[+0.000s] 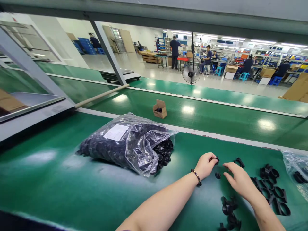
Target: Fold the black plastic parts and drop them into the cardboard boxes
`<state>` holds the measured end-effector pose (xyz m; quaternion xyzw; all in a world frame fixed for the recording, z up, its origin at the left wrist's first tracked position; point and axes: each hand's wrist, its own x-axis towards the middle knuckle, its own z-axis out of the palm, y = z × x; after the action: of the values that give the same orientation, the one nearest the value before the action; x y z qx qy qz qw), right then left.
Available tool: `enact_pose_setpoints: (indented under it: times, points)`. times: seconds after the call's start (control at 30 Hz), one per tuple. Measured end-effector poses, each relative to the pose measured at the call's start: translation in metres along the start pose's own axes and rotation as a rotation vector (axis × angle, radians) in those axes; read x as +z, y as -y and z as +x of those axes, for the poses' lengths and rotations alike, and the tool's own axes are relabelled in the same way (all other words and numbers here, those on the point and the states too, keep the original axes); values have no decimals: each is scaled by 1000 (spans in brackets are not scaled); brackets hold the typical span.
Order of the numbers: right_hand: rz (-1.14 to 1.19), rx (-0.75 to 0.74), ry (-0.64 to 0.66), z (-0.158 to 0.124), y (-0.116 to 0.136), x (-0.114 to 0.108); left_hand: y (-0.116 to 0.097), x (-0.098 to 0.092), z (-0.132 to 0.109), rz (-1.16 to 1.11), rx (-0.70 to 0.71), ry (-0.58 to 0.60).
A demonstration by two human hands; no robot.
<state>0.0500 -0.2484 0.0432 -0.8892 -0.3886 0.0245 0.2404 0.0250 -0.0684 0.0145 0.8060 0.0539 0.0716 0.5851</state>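
My left hand, with a beaded bracelet on its wrist, pinches a small black plastic part. Just to the right is my right hand, its thumb and fingers apart and nothing visible between them. Between the two hands a small round black piece lies on the green table. A black ring-shaped part rests beyond my right fingers. More black ring parts are spread to the right of that hand, partly hidden by it. Several black pieces lie loose between my forearms.
A clear plastic bag full of black parts lies on the left, its mouth facing right. Another clear bag sits at the right edge. A small open cardboard box stands on the green belt behind. Overhead runs a grey beam.
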Motion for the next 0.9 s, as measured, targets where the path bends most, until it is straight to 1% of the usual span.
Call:
enact_pose_setpoints:
  times: [0.07, 0.13, 0.2, 0.27, 0.33, 0.4, 0.43, 0.53, 0.63, 0.7, 0.83, 0.9]
  points:
    - [10, 45, -31, -10, -12, -17, 1, 0, 0, -23, 5, 8]
    - [-34, 122, -57, -22, -26, -35, 1, 1, -1, -40, 9, 16]
    - [-144, 241, -88, -33, -41, -51, 2, 1, 0, -52, 10, 18]
    - [-278, 373, -63, -39, -53, -59, 2, 1, 0, -58, 11, 23]
    - [-377, 463, 29, -41, -57, -60, 3, 0, 1, -58, 15, 35]
    - [-434, 485, 112, -40, -55, -54, 3, -1, 2, -50, 21, 48]
    - [-455, 477, 132, -39, -53, -50, 4, -2, 3, -44, 24, 53]
    - [-504, 456, 137, -37, -46, -40, 4, -5, 3, -21, 36, 60]
    - [-529, 439, 128, -33, -43, -37, 3, -8, 2, 3, 48, 53]
    - [-552, 412, 47, -24, -45, -41, 2, -9, 2, 22, 56, 48]
    - [-593, 407, -289, 13, -51, -49, 1, -10, 3, 45, 59, 49]
    - [-538, 398, -417, 34, -55, -43, 2, -10, 3, 43, 51, 36]
